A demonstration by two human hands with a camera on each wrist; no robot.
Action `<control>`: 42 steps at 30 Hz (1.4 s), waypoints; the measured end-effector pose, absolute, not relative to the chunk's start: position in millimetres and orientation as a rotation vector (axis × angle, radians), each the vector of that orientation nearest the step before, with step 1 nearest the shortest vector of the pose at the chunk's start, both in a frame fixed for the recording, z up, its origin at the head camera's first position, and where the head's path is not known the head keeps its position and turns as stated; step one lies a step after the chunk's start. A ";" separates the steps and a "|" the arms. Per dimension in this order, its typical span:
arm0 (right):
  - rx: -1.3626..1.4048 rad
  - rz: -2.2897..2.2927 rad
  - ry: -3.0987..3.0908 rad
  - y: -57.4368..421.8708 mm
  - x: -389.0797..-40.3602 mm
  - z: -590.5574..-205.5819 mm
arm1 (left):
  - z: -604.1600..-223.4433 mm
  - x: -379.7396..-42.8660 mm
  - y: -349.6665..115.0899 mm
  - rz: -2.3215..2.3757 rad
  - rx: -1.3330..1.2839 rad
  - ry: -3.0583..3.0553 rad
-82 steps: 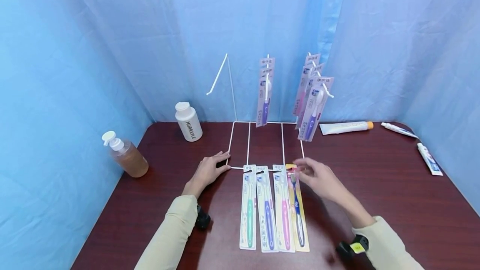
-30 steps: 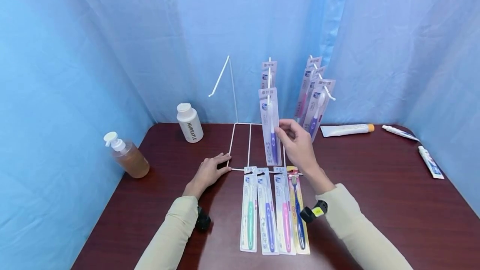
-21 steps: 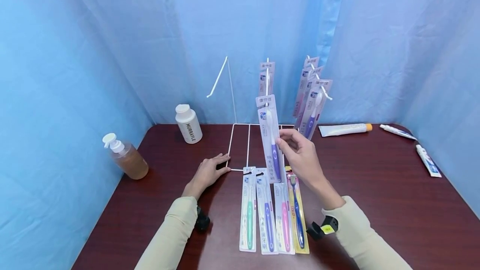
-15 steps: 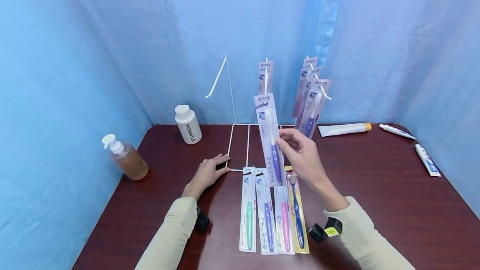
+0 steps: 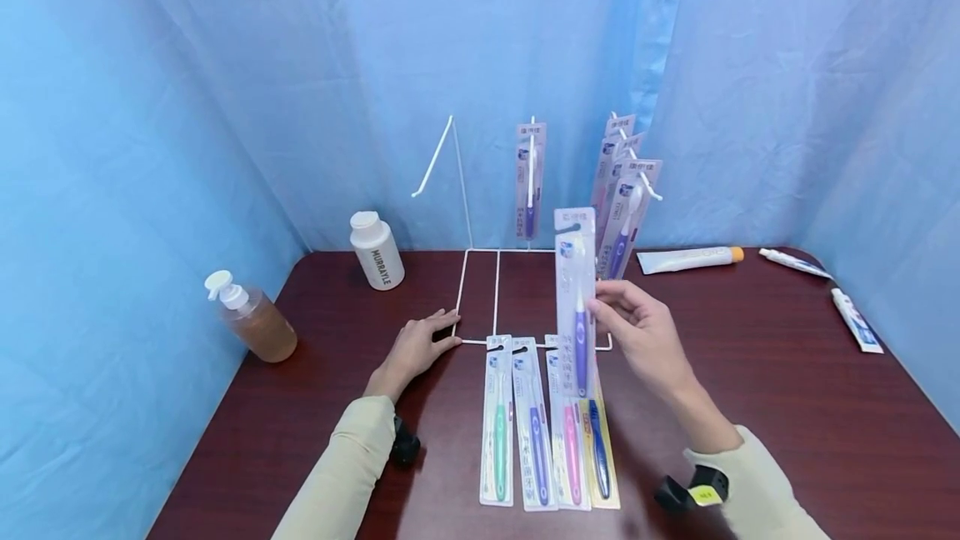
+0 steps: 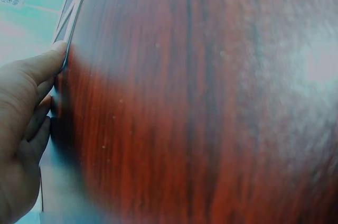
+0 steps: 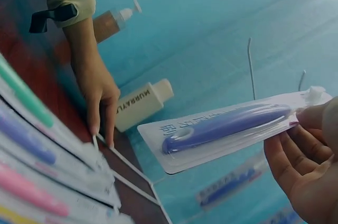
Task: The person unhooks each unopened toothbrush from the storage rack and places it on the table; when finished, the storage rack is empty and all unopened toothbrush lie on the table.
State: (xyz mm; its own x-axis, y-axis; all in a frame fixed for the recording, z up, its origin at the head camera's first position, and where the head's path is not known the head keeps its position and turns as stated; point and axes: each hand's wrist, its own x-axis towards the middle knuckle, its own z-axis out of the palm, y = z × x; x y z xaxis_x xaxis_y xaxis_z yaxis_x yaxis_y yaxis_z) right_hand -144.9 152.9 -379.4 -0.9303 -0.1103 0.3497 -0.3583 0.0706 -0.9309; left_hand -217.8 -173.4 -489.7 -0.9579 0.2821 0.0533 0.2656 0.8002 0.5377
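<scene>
My right hand (image 5: 637, 336) pinches the edge of a packaged purple toothbrush (image 5: 576, 307), held upright in front of the white wire rack (image 5: 497, 290). In the right wrist view, thumb and fingers grip the pack's upper part, the purple handle (image 7: 227, 126) pointing away. My left hand (image 5: 416, 348) rests at the rack base's left front corner, fingers extended and touching the wire. One purple toothbrush pack (image 5: 530, 182) hangs on the middle hook; three packs (image 5: 626, 219) hang on the right hook. Below the held pack, a yellow-backed dark blue toothbrush (image 5: 600, 448) is partly covered from view.
Green (image 5: 498, 432), purple (image 5: 538, 448) and pink (image 5: 572, 457) toothbrush packs lie in a row before the rack. A white bottle (image 5: 377, 252) and pump bottle (image 5: 255, 319) stand left. Toothpaste tubes (image 5: 690, 259) lie right. Blue curtains (image 5: 360, 65) surround the table (image 5: 750, 390).
My right hand has reached to the middle hook, drawn the front purple toothbrush pack off it, and brought it down, nearer and to the right. My left hand has stayed at the rack corner.
</scene>
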 end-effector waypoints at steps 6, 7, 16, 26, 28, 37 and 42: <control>0.367 1.842 -2.386 189.9 -129.1 -406.0 | -490.2 -216.4 -173.3 0.879 0.461 2.950; 0.359 1.838 -2.422 194.5 -127.2 -410.5 | -490.0 -216.6 -173.5 0.880 0.462 2.951; 0.116 2.246 -2.603 226.5 -117.6 -448.8 | -488.5 -217.6 -172.8 0.873 0.458 2.950; -0.021 2.281 -2.738 233.4 -117.5 -474.1 | -488.4 -218.7 -173.2 0.870 0.439 2.944; -0.060 2.216 -2.766 230.2 -117.1 -474.4 | -488.3 -218.9 -172.8 0.869 0.442 2.941; -0.077 1.923 -2.923 222.9 -113.6 -468.9 | -488.2 -218.6 -173.2 0.871 0.434 2.938; 0.030 1.593 -3.065 223.7 -114.9 -460.4 | -488.2 -218.7 -173.6 0.879 0.448 2.936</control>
State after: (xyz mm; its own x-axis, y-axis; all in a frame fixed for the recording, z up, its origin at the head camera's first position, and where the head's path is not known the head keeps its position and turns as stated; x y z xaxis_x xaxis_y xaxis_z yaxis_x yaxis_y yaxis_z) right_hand -114.9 223.7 -460.4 -0.9514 -0.1567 -0.2651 0.1268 0.5850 -0.8011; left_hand -218.7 -173.6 -488.2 -0.9573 0.2864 0.0401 0.2613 0.7971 0.5444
